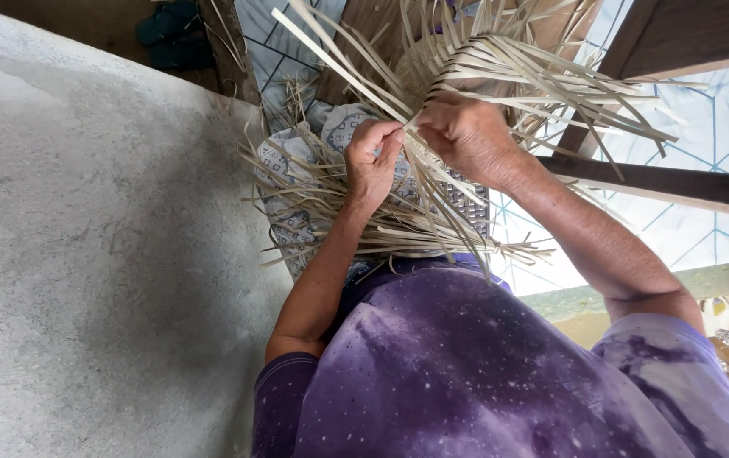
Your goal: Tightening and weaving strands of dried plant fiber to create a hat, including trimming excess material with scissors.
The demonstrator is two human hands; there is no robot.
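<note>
A half-woven piece of pale flat strips (474, 59) is held up in front of me, with long loose ends fanning out to all sides. My left hand (371, 165) is pinched on one pale strip (339, 72) that runs up and to the left. Close beside it, my right hand (466, 136) grips the lower edge of the woven part, fingers closed over several strips. Under both hands lies a loose bundle of strips (330, 212) across my lap, on a patterned cloth (290, 161). My purple shirt (466, 365) fills the bottom of the view.
A grey concrete surface (84, 254) takes up the left half. Dark wooden beams (678, 182) cross on the right above a pale blue tiled floor (720, 119). A pair of dark sandals (173, 34) lies at the top left.
</note>
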